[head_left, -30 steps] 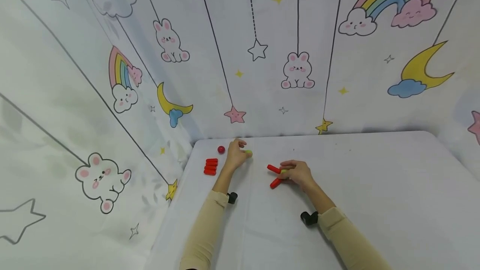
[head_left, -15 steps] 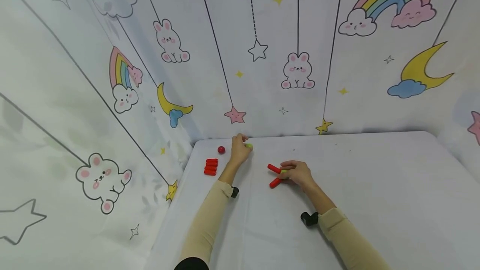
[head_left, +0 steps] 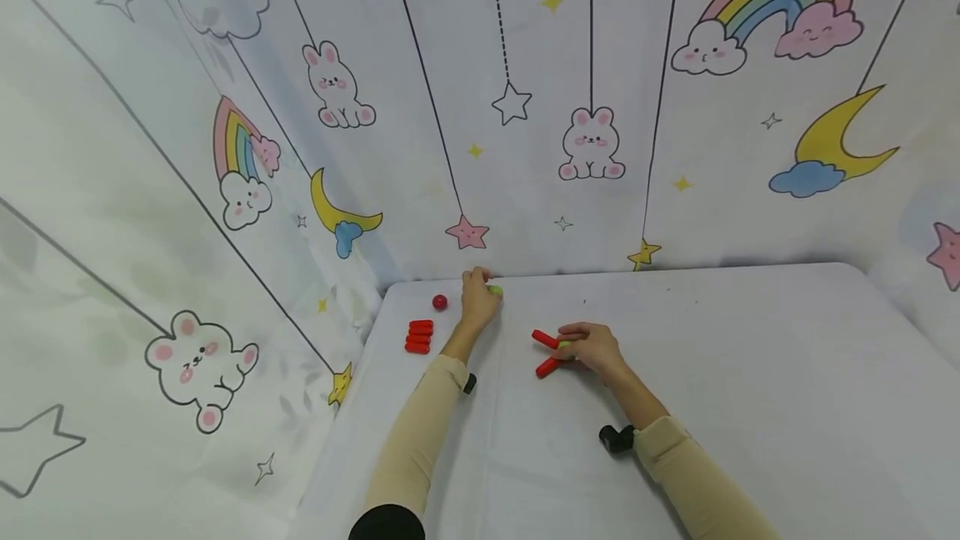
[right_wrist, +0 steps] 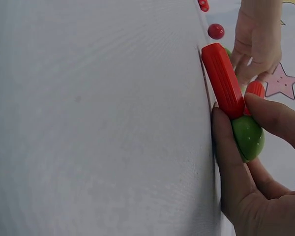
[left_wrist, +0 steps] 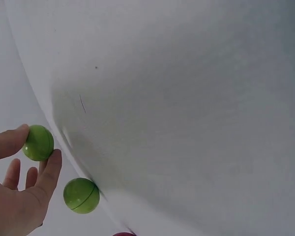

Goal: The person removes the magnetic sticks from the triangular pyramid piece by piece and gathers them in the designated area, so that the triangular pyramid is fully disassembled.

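Note:
Near the table's far edge, my left hand point(head_left: 478, 303) pinches a smooth green ball point(left_wrist: 38, 143) between thumb and fingertips, clearest in the left wrist view. A second green ball point(left_wrist: 81, 195) rests on the white cloth just beside those fingers. Further right, my right hand point(head_left: 596, 347) grips another green ball point(right_wrist: 248, 136) with two ribbed red sticks set against it. One red stick point(right_wrist: 223, 80) points away from the thumb; the other red stick point(right_wrist: 254, 94) is partly hidden behind the thumb tip. From the head view, the two sticks spread in a V toward the left.
A red ball point(head_left: 439, 302) lies left of my left hand. Several red sticks point(head_left: 419, 337) lie side by side in a small stack-like row at the table's left. Behind the white table point(head_left: 712, 390) hangs a cloth point(head_left: 420, 107) printed with bunnies, stars and rainbows.
Over the last second my left hand has moved a little farther back toward the table's far edge. My right hand and its red sticks hold the same place.

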A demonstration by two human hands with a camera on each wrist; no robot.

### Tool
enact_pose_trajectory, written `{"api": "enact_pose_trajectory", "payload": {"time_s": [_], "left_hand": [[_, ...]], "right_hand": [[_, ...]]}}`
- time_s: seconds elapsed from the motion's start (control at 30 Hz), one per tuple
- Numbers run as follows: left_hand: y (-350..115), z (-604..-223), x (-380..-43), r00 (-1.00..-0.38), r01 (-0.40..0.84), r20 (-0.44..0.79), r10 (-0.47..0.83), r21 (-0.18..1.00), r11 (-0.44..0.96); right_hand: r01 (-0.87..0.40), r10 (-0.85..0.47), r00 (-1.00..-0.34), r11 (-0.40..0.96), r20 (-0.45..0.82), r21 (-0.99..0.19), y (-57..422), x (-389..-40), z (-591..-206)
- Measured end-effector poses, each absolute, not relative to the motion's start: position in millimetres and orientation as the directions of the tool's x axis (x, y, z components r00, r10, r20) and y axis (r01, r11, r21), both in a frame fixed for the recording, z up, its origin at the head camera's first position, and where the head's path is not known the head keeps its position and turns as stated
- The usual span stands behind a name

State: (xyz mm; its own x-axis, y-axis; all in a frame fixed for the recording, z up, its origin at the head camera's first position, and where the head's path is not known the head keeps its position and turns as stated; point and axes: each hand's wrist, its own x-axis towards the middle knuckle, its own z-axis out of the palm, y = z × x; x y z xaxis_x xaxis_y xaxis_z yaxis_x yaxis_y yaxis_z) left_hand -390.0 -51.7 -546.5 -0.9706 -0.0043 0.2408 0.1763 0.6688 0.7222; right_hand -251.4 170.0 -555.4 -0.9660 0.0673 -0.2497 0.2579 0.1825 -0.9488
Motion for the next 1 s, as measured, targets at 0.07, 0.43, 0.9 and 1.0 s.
{"api": "enact_pose_trajectory", "payload": {"time_s": [0.07,0.43,0.9,1.0], "left_hand": [[-52.0,-545.8,-388.9,-0.971,0.174,0.24,-0.009,0.73,0.661],[-57.6,-553.5,-392.6,-0.984,0.127,0.172,-0.04,0.847,0.517],[-64.2,-565.3,-399.2,-0.998,0.044,0.059,-0.028,0.925,0.378],[-62.5,-565.5,-401.3,-0.998,0.052,0.062,-0.016,0.93,0.365]], "right_hand": [[0.256,0.063,-0.967,0.182,-0.248,-0.949,169.9,-250.8,-555.5],[0.257,0.069,-0.966,0.196,-0.248,-0.946,170.0,-250.5,-556.2],[0.255,0.068,-0.967,0.202,-0.246,-0.946,170.3,-249.5,-555.4],[0.259,0.067,-0.966,0.193,-0.251,-0.946,171.5,-249.7,-554.7]]}}
